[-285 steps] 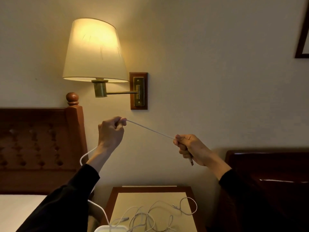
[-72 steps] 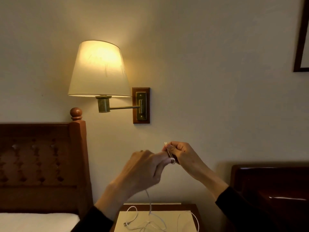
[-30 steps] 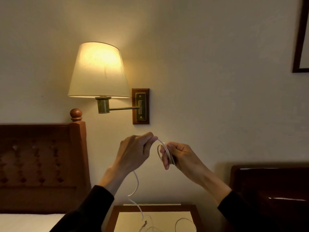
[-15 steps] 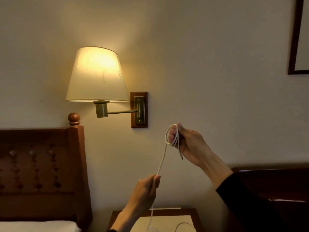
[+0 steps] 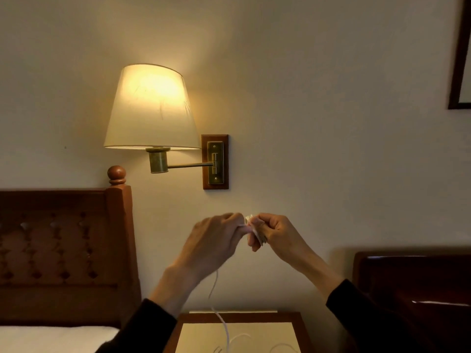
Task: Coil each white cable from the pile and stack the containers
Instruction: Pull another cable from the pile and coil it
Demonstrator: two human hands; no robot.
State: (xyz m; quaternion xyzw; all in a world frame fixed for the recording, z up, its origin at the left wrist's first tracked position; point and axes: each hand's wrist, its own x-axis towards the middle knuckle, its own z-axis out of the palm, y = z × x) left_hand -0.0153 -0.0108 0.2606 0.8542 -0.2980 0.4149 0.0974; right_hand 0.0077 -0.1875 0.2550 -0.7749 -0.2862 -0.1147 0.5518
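change: half a second ago our left hand (image 5: 216, 240) was low, pulling slack; now it's back up, touching our right hand (image 5: 276, 234) below the wall lamp (image 5: 151, 108)
right fingers: curled round the small coil (image 5: 254, 229)
left fingers: curled, pinching the white cable (image 5: 215, 296) at the coil
cable: tail drops to the nightstand (image 5: 242, 318) under the lamp
meaning: we judge another wrap is going on; tail remains, containers not in view

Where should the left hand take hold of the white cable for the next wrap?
Pinch the white cable on its free hanging stretch just below the left hand, coming from the left. It drops slack to the nightstand, while the right hand holds the coil.
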